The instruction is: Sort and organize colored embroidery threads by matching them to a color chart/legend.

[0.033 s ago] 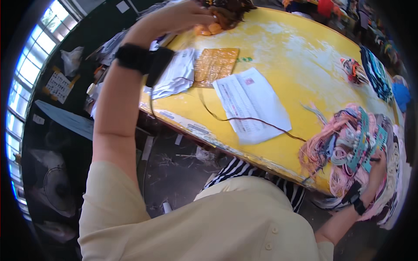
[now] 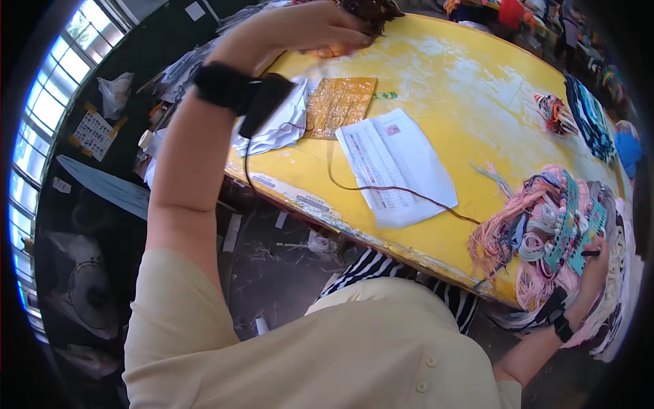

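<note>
My left hand (image 2: 337,31) reaches to the far edge of the yellow table, its bent fingers against a dark brown bundle of thread (image 2: 373,15). Motion blurs the fingertips, and what they pinch is hidden. Orange thread (image 2: 334,51) lies beneath that hand. A thin brown thread (image 2: 392,187) trails from below it across a printed sheet (image 2: 402,163) to the pile of pink, grey and blue threads (image 2: 531,225) at the right. There my right hand (image 2: 595,262) is closed at the edge of a teal thread card (image 2: 594,221), with a small black piece (image 2: 591,253) at its fingers.
Stacked papers (image 2: 276,129) and a brown taped packet (image 2: 340,108) lie left of the sheet on the yellow table (image 2: 470,88). Dark teal skeins (image 2: 589,123) and a small multicoloured bundle (image 2: 555,114) sit at the far right. Pale skeins hang by the right edge.
My left hand has shifted slightly right across the dark brown bundle, covering more of it. The brown thread's upper part has swung right. My right hand stays almost in place.
</note>
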{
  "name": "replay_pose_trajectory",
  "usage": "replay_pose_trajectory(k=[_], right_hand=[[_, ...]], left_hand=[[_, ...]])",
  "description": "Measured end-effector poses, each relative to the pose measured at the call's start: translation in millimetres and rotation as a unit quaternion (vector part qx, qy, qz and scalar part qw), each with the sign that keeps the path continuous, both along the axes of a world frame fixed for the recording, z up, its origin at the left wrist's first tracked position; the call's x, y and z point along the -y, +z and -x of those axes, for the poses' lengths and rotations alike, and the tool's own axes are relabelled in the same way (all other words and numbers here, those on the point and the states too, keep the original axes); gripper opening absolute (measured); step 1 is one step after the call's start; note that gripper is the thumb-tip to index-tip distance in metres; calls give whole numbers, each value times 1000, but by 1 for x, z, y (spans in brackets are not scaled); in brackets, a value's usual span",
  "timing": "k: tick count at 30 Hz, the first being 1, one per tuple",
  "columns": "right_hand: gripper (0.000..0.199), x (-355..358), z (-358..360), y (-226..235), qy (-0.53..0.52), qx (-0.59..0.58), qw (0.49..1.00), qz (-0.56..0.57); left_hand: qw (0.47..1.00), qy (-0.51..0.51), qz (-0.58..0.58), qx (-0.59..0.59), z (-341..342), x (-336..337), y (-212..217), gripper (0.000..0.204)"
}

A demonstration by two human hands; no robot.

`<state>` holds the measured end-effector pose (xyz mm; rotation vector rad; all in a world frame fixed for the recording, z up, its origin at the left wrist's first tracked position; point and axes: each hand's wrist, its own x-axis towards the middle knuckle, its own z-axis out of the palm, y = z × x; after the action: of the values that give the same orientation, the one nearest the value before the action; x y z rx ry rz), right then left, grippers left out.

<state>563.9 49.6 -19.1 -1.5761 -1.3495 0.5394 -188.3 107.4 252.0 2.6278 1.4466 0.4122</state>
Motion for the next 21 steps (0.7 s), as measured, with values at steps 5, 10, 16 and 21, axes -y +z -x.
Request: replay_pose_trajectory(k=[5,10,16,21], right_hand=[[33,54,359,174,191,-92,957,-197],[29,6,417,187,494,-118,861,-20],[22,-9,379,178,424,-231,873,66],[15,-37,302,181,292,-232,928,-13]], left_hand=[[967,-65,245,-2,-114,36,8,30],[952,-121,282,1,-153,42,5,29],[925,-45,305,223,-74,42,-18,27],[843,72,355,397,64,50,-75,26]])
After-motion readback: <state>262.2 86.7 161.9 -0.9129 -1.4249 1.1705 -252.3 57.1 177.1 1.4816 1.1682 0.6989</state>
